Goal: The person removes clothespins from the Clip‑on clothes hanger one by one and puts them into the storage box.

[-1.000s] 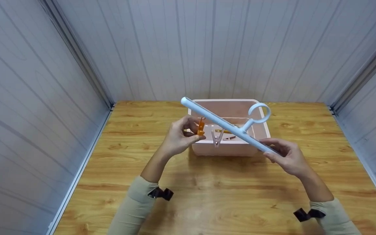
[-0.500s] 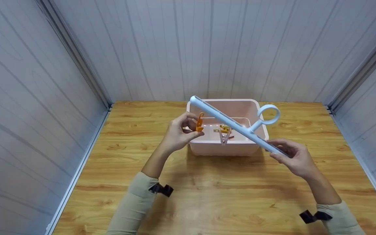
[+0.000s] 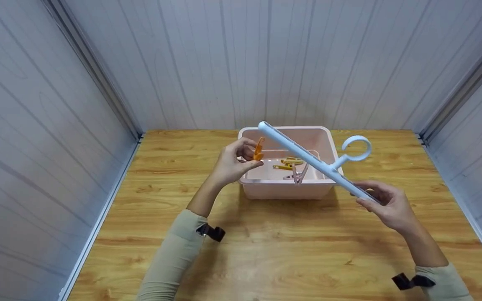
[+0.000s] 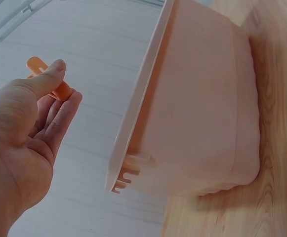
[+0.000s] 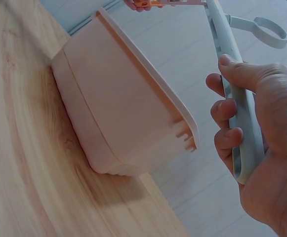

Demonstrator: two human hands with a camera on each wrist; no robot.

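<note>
The left hand [image 3: 230, 165] pinches an orange clothespin [image 3: 258, 149] between thumb and fingertips, holding it upright over the left rim of the pink bin [image 3: 283, 190]. The right hand [image 3: 385, 205] grips the near-right end of a pale blue hanger bar [image 3: 308, 161], fingers curled round it — thumb on top, as the right wrist view shows. The bar's long axis runs diagonally, from the right hand up and away to the far left, its free end [image 3: 262, 124] ending just right of and above the orange clothespin. So the clothespin lies just left of the bar's far end, near but apart from it, and the left hand is by far the nearer to that end. A pale clothespin [image 3: 298, 174] hangs from the bar's middle, over the bin, and the ring hook [image 3: 356, 149] sticks out to the far right. More clothespins (yellowish ones) [image 3: 287, 163] lie inside the bin, which sits on the wooden tabletop [image 3: 308, 251].
</note>
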